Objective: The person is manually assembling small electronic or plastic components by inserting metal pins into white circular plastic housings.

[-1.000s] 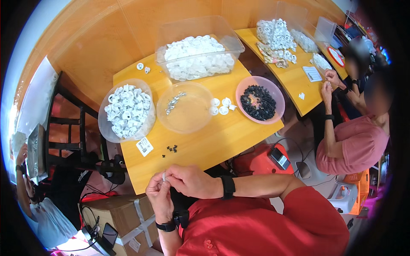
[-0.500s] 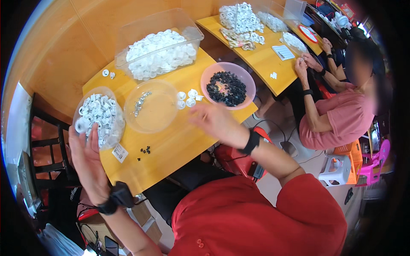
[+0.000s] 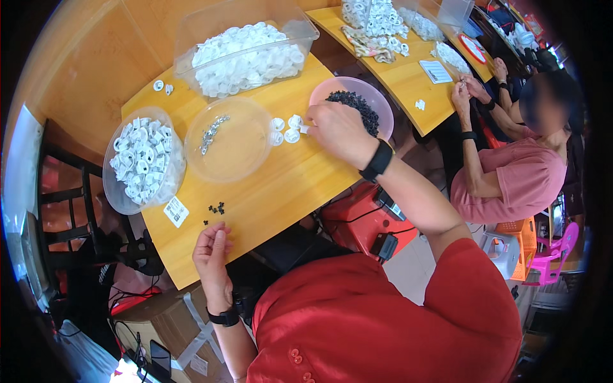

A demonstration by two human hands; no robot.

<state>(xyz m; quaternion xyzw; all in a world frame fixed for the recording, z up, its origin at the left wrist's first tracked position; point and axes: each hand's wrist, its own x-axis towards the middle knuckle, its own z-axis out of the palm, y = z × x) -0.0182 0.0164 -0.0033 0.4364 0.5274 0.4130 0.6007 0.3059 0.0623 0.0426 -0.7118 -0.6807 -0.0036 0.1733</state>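
My right hand [image 3: 343, 133] is closed at the fingertips on a small white plastic part [image 3: 305, 129]. It is beside a few white round parts [image 3: 292, 135] lying on the yellow table [image 3: 255, 204], and it partly covers the pink bowl [image 3: 385, 118] of small black parts [image 3: 357, 105]. At the table's front edge my left hand [image 3: 214, 258] has its fingers loosely bent and apart, with nothing seen in them. Just beyond its fingertips lie several tiny black pieces [image 3: 217, 208].
A clear tub [image 3: 115, 191] of white parts stands at the left, beside a round tray [image 3: 246, 166] with small metal pieces [image 3: 211, 134]. Behind is a large clear bin [image 3: 306, 38] of white parts. A co-worker in pink [image 3: 511, 179] sits at another table [image 3: 408, 89] on the right.
My left hand has come away from the tub of white parts, down to the table's front edge. My right hand has moved right and up, and now pinches a white part.
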